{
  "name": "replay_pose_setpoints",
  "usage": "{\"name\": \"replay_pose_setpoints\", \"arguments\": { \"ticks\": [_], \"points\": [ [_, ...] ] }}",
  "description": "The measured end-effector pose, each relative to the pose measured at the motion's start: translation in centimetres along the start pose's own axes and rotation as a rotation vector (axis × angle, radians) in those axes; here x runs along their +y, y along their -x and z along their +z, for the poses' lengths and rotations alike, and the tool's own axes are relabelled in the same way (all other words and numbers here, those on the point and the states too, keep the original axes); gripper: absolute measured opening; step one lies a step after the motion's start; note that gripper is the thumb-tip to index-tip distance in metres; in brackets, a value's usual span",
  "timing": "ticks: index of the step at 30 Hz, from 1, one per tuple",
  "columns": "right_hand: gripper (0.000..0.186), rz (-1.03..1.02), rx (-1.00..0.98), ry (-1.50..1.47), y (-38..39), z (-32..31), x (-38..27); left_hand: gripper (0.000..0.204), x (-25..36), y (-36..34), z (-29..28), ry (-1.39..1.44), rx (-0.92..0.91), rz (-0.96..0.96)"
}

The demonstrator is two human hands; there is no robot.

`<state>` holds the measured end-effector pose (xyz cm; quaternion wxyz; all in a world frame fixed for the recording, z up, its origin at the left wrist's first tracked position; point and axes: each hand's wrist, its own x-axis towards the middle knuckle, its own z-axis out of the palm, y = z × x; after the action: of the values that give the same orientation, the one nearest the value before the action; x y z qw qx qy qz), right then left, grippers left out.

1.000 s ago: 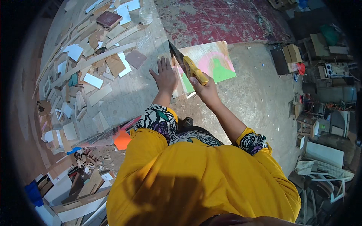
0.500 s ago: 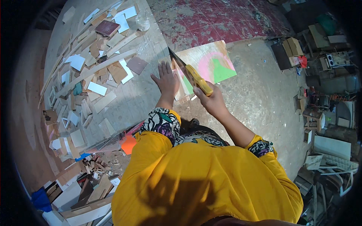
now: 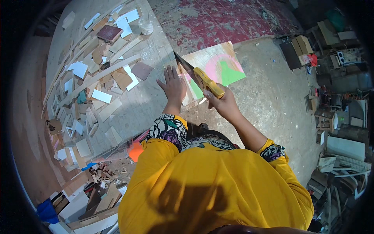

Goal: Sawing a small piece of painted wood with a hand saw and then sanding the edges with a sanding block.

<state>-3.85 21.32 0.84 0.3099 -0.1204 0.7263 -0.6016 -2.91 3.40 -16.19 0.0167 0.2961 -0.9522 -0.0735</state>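
Note:
My right hand [image 3: 222, 99] grips the yellow handle [image 3: 206, 82] of a handsaw, whose dark blade [image 3: 184, 62] slants up-left across a plywood panel [image 3: 228, 54] painted partly pink and green. My left hand [image 3: 173, 87] lies flat at the panel's left side, fingers spread, pressed down just left of the blade near the edge of the grey worktable [image 3: 122, 105]. The panel juts out rightward from the table over the floor.
Scattered wood offcuts [image 3: 99, 78] cover the worktable, with a plastic container [image 3: 146, 27] near its far edge. An offcut heap [image 3: 85, 199] lies lower left. Red tiled flooring [image 3: 218, 19] is beyond the panel; boxes [image 3: 300, 50], boards and clutter line the right.
My right hand and the saw have moved back toward me and to the right along the panel. My left hand stays flat, appearing slightly lower in view.

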Motion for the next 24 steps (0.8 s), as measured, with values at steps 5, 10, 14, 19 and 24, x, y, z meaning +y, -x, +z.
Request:
{"name": "replay_pose_setpoints", "arguments": {
  "ticks": [5, 10, 14, 19, 24],
  "points": [
    [0.032, -0.209, 0.025, 0.454, 0.5, -0.2, 0.9, 0.059, -0.1, 0.0, 0.3, 0.017, -0.023, -0.015],
    [0.032, -0.149, 0.019, 0.322, 1.0, -0.5, 1.6, 0.061, 0.1, 0.0, 0.3, 0.001, -0.032, -0.017],
    [0.032, -0.181, 0.012, 0.384, 1.9, -1.1, 1.2, 0.062, -0.2, 0.2, 0.6, -0.027, -0.033, -0.017],
    [0.049, -0.189, 0.156, 0.285, 1.9, -0.6, 1.5, 0.063, -0.2, -0.2, 0.8, -0.022, -0.010, -0.011],
    [0.043, -0.212, 0.076, 0.197, 1.8, -0.1, 0.8, 0.063, -0.2, -0.2, 1.0, -0.026, 0.003, -0.004]
  ]
}}
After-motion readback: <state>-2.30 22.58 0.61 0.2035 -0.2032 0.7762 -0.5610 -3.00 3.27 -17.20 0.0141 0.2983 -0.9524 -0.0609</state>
